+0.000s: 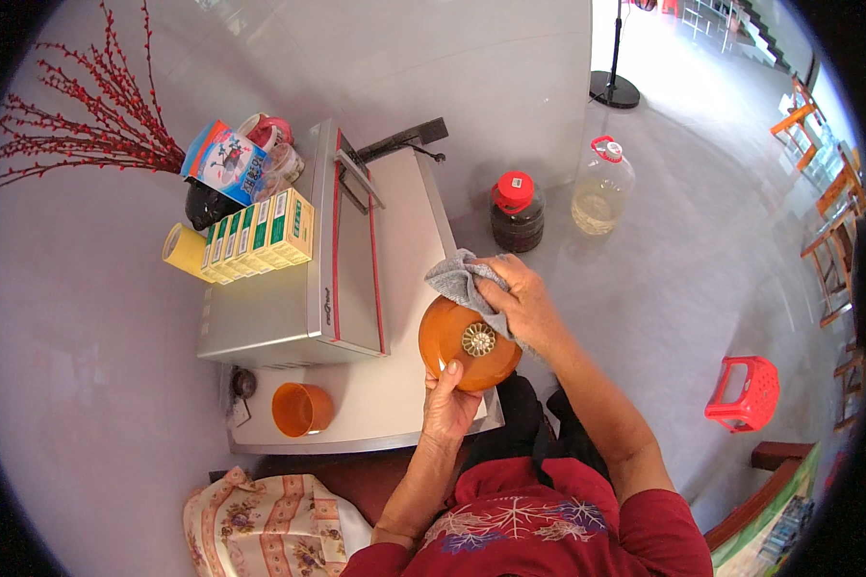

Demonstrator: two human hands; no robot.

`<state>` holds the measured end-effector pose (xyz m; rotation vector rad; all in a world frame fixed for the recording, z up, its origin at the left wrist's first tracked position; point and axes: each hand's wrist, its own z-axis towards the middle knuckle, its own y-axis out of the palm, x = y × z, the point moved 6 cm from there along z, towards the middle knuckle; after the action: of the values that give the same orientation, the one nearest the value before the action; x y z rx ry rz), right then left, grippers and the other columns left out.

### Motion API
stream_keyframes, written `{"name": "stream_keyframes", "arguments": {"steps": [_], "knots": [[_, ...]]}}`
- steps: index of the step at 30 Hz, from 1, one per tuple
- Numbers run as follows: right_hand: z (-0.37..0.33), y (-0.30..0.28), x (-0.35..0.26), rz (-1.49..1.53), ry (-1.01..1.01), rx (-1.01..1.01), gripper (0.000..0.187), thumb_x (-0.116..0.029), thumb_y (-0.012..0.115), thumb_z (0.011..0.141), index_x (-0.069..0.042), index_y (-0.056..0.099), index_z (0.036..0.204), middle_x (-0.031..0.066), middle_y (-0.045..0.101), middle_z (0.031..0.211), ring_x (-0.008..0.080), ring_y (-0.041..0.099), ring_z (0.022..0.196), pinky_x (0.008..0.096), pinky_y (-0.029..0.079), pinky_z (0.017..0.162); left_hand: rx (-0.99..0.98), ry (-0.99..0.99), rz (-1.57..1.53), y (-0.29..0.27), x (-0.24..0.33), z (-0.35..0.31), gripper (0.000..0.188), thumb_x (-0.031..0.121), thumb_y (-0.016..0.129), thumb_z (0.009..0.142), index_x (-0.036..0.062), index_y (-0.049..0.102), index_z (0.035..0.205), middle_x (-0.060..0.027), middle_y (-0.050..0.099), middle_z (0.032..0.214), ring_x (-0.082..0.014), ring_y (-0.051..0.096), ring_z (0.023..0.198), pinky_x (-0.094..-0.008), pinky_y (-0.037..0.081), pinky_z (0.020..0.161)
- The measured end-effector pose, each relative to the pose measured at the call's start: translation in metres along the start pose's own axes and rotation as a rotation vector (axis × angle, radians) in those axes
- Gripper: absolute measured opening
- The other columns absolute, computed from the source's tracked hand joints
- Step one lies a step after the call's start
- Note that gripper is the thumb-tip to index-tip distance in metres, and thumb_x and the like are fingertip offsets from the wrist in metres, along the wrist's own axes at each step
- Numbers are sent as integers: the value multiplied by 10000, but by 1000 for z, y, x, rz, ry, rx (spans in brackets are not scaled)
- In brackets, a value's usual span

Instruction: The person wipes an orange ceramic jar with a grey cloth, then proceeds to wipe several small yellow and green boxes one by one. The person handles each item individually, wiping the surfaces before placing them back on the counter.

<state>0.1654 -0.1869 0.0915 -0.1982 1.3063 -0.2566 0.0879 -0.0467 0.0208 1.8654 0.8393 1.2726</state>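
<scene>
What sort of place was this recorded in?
Probably a home, though a small shop can't be ruled out: a red plastic stool, a red-lidded jar on the floor and a silver box-shaped appliance topped with boxes suggest everyday living.

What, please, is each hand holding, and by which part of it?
The left hand holds the round orange lid by its near edge; the right hand grips the bunched grey cloth around its right portion.
</scene>
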Motion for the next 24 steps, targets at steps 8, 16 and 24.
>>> {"name": "stream_keyframes", "arguments": {"steps": [8, 16, 24], "knots": [[-77, 41, 20, -253, -87, 307, 332, -90, 577, 795, -9, 558, 1117, 216, 447, 1178, 390, 462, 1067, 394, 391, 904, 208, 71, 58, -15, 5, 19, 444, 206, 626, 848, 164, 433, 1247, -19, 518, 1214, -198, 503, 1114, -406, 436, 953], [-102, 66, -24, -339, -386, 97, 358, -68, 639, 619, -79, 648, 977, 91, 465, 1184, 331, 392, 1090, 432, 313, 939, 70, 26, -52, -42, 4, 19, 408, 347, 499, 892, 39, 518, 1159, -107, 580, 1122, -224, 578, 1009, -332, 503, 860], [-105, 16, 31, 200, 192, 437, 310, -56, 576, 751, 8, 533, 1051, 148, 505, 1087, 276, 494, 1016, 361, 386, 894, 33, -77, -114, -10, 5, 6, 574, 520, 429, 892, 128, 395, 1310, -51, 462, 1307, -221, 452, 1193, -403, 387, 989]]}}
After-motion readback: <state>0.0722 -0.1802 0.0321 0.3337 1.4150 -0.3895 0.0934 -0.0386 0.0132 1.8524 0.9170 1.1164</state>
